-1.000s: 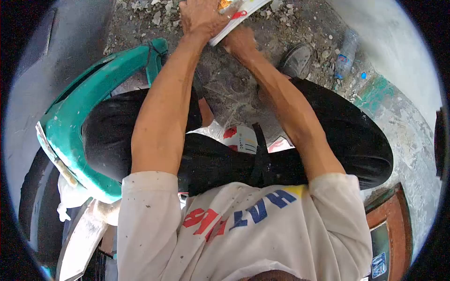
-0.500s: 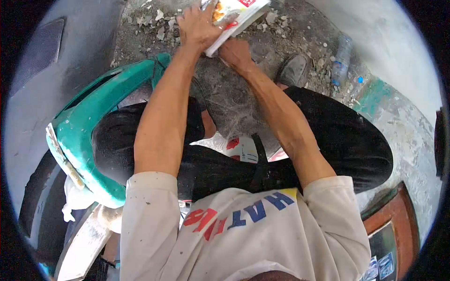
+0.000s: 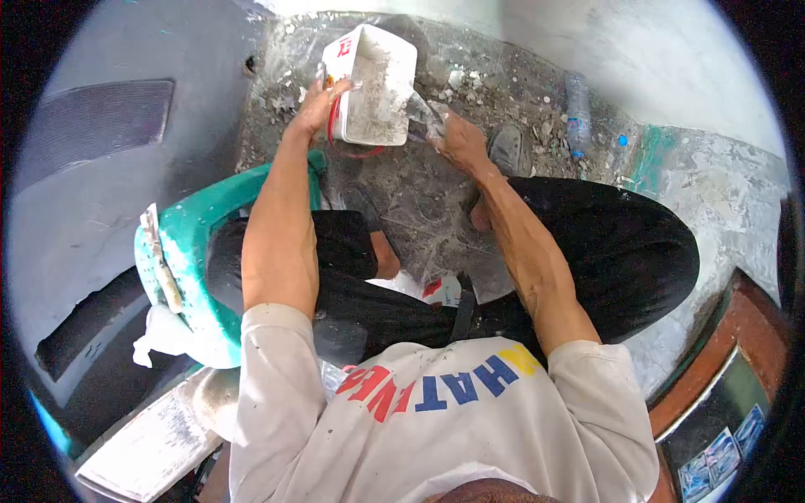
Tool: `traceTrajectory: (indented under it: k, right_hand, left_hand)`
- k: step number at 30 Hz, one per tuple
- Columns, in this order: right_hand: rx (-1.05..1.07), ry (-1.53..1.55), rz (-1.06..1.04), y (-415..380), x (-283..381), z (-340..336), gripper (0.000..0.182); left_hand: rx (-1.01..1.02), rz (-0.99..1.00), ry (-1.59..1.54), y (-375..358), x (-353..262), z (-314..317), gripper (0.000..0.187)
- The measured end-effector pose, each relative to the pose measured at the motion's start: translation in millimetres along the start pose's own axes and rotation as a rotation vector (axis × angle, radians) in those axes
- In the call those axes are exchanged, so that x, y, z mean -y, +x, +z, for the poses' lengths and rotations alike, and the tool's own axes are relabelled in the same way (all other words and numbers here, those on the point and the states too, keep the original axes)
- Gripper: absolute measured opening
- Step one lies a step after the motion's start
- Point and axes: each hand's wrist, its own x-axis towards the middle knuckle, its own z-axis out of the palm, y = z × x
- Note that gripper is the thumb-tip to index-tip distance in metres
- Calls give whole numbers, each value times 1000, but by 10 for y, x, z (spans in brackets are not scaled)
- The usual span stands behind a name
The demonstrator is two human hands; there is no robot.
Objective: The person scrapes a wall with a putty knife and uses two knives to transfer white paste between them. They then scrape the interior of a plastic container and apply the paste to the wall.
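Observation:
A white rectangular tub (image 3: 403, 59) with a red handle is tilted so that its open mouth faces me, and pale residue coats its inside. My left hand (image 3: 317, 107) grips the tub's left side, fingers over the rim. On the right, my right hand (image 3: 461, 141) is closed round the handle of a scraper (image 3: 426, 116), whose whitish blade is at the tub's right edge. Some fingertips of my right hand are hidden.
Debris (image 3: 537, 101) litters the floor by the wall. A plastic bottle (image 3: 578, 113) and a blue cap (image 3: 623, 141) lie to the right. A green plastic chair (image 3: 189, 218) stands at the left, and a brown wooden frame (image 3: 713, 369) at the lower right.
The tub has turned so that its inside shows. My left hand has moved down and left, my right hand right and down, and the scraper has come into view.

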Motion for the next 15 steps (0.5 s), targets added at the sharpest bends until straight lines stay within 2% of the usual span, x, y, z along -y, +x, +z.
traceTrajectory:
  k: [1, 2, 4, 5, 7, 8, 9, 10, 11, 12, 13, 15]
  right_hand:
    - [-39, 19, -18, 87, 124, -97, 55]
    - [-59, 25, -25, 197, 239, -192, 55]
    - [-106, 3, -89, 428, 481, -374, 43]
    - [-122, 6, -99, 518, 611, -452, 43]
    - [-37, -123, -24, 643, 825, -583, 36]
    - [160, -198, 98, 832, 716, -433, 38]
    - [140, -199, 92, 851, 696, -373, 38]
    - [-57, -237, -55, 888, 704, -343, 38]
    - [-255, -277, -207, 956, 742, -370, 38]
    - [-117, -110, -55, 1045, 977, -626, 37]
    - [-126, -110, -66, 1155, 1126, -871, 37]
    - [26, -75, 143, 1376, 1314, -1220, 36]
  left_hand:
    - [-74, -29, -134, -95, -119, -4, 88]
    - [-88, -35, -161, 162, 156, -116, 90]
    - [-164, 15, -110, 90, -22, -120, 92]
    - [-235, 48, -72, 9, -99, -80, 94]
    - [-291, 58, -36, -242, -415, -31, 95]
    - [-255, 123, 22, -260, -486, -38, 98]
    - [-219, 187, 82, -251, -542, -58, 100]
    - [-129, 203, -20, -92, -437, -97, 107]
    - [-282, 228, 145, -26, -414, -124, 117]
    - [-314, 244, 171, -6, -453, -149, 120]
    - [-344, 253, 196, -22, -488, -149, 123]
    - [-363, 290, 235, -276, -796, -128, 126]
